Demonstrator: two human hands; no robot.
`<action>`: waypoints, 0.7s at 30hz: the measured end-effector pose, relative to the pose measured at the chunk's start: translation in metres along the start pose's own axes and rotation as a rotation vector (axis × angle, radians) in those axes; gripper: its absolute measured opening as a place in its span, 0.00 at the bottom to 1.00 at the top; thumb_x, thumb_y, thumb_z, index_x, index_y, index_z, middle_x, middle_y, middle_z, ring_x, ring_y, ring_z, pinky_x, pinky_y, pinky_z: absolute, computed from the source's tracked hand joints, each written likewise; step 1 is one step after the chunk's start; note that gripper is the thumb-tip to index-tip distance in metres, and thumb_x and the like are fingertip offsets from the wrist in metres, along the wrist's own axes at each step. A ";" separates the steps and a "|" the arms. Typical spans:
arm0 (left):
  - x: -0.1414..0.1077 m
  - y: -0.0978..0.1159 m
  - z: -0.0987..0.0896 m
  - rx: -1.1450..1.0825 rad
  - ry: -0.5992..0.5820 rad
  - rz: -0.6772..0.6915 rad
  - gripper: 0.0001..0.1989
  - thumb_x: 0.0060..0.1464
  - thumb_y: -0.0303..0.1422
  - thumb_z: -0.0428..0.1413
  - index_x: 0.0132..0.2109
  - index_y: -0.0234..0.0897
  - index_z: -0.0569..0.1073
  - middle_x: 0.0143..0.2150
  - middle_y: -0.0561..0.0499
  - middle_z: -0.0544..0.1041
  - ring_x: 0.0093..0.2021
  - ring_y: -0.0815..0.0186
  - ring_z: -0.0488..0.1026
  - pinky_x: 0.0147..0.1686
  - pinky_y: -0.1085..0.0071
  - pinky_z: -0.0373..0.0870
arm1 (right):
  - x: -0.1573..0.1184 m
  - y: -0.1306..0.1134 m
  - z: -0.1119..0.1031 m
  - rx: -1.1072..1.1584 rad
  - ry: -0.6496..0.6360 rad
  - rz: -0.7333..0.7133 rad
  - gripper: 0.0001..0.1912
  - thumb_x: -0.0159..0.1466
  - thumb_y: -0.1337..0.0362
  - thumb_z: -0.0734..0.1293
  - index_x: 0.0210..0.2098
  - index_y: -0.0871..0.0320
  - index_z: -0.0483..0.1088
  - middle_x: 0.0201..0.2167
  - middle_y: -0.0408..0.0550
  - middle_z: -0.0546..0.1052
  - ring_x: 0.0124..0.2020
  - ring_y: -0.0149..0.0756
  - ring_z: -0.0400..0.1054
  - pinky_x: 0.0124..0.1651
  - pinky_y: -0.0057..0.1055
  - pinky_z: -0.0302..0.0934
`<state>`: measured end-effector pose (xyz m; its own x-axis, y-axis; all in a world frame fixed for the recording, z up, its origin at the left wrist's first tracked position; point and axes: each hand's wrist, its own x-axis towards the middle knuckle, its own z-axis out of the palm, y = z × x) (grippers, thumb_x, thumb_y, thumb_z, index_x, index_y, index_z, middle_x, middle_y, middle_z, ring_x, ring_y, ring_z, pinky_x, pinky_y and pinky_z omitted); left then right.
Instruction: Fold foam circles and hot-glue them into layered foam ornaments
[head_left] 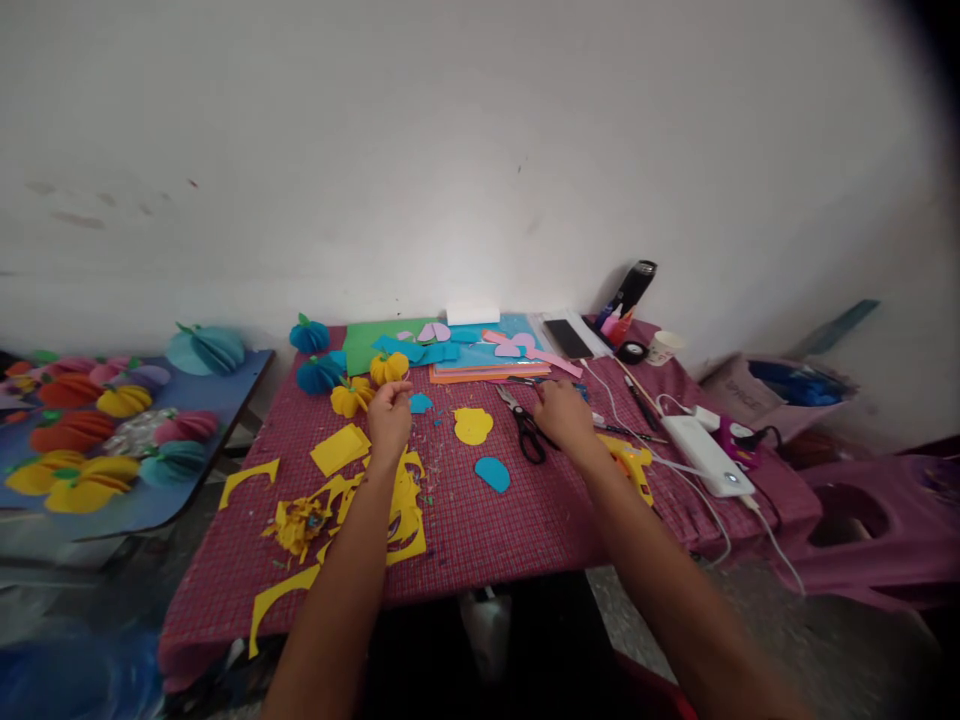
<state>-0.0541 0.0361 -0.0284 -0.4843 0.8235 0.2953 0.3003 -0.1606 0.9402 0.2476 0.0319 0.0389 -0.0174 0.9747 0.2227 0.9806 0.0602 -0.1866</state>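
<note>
My left hand [389, 418] is over the table's left half, its fingers pressed together; whatever they pinch, if anything, is too small to make out. Just beyond it sits a yellow paper pumpkin [389, 367], with another yellow pumpkin [351, 397] to its left. My right hand [565, 415] is curled closed right of the black-handled scissors [530, 432], and its fingertips are hidden. Between the hands lie a yellow paper cutout [473, 426] with rounded edges and a blue paper piece [493, 474]. A small blue scrap [421, 403] rests beside my left hand.
Yellow paper offcuts [405, 510] spread around my left forearm. A yellow glue gun [632, 462], a white power strip [705, 455] and cables lie at right. Behind are coloured sheets [487, 372], a phone [568, 339] and a black flask [636, 285]. A blue side table [225, 420] bears several paper pumpkins.
</note>
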 end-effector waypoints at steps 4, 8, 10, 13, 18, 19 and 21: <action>-0.005 0.007 0.001 0.103 -0.063 0.034 0.13 0.57 0.33 0.53 0.47 0.37 0.77 0.46 0.47 0.80 0.46 0.58 0.77 0.49 0.62 0.73 | -0.020 -0.014 0.009 0.116 -0.008 -0.176 0.10 0.67 0.64 0.61 0.43 0.57 0.74 0.42 0.55 0.77 0.45 0.44 0.71 0.47 0.35 0.61; -0.015 0.019 0.006 0.302 -0.240 0.191 0.14 0.56 0.31 0.54 0.49 0.38 0.77 0.50 0.46 0.79 0.52 0.57 0.75 0.56 0.59 0.69 | -0.036 -0.032 0.029 0.245 -0.169 -0.348 0.13 0.66 0.64 0.62 0.48 0.57 0.73 0.46 0.54 0.77 0.48 0.43 0.70 0.53 0.36 0.61; -0.021 0.024 0.008 0.395 -0.408 0.321 0.18 0.53 0.31 0.57 0.52 0.40 0.76 0.53 0.46 0.77 0.56 0.56 0.72 0.60 0.57 0.65 | -0.029 -0.042 0.038 0.269 -0.187 -0.413 0.21 0.63 0.67 0.64 0.55 0.60 0.70 0.54 0.56 0.74 0.56 0.44 0.67 0.59 0.37 0.57; -0.032 0.028 0.012 0.549 -0.591 0.430 0.30 0.48 0.34 0.64 0.60 0.43 0.71 0.60 0.45 0.72 0.61 0.52 0.67 0.63 0.54 0.60 | -0.010 -0.054 0.047 0.253 -0.237 -0.448 0.31 0.58 0.68 0.66 0.61 0.64 0.65 0.62 0.59 0.68 0.63 0.47 0.60 0.65 0.40 0.50; -0.046 0.027 0.021 0.615 -0.672 0.440 0.26 0.51 0.37 0.62 0.58 0.44 0.71 0.56 0.45 0.73 0.59 0.52 0.66 0.63 0.54 0.58 | 0.003 -0.062 0.052 0.206 -0.310 -0.438 0.32 0.57 0.67 0.68 0.60 0.66 0.65 0.58 0.64 0.72 0.59 0.51 0.64 0.63 0.43 0.52; -0.047 0.027 0.022 0.608 -0.671 0.436 0.25 0.52 0.36 0.62 0.58 0.44 0.71 0.55 0.45 0.73 0.58 0.53 0.66 0.61 0.54 0.59 | 0.003 -0.062 0.053 0.210 -0.307 -0.438 0.30 0.57 0.67 0.67 0.59 0.65 0.66 0.57 0.64 0.73 0.58 0.51 0.66 0.61 0.43 0.53; -0.048 0.026 0.024 0.596 -0.666 0.431 0.25 0.53 0.36 0.62 0.58 0.43 0.71 0.53 0.44 0.74 0.57 0.52 0.67 0.59 0.54 0.60 | 0.003 -0.062 0.055 0.221 -0.296 -0.431 0.25 0.58 0.69 0.66 0.55 0.63 0.69 0.53 0.62 0.75 0.54 0.50 0.68 0.57 0.42 0.56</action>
<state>-0.0034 0.0054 -0.0225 0.2699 0.9258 0.2647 0.7948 -0.3694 0.4816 0.1759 0.0433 -0.0019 -0.4920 0.8691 0.0515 0.8093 0.4784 -0.3409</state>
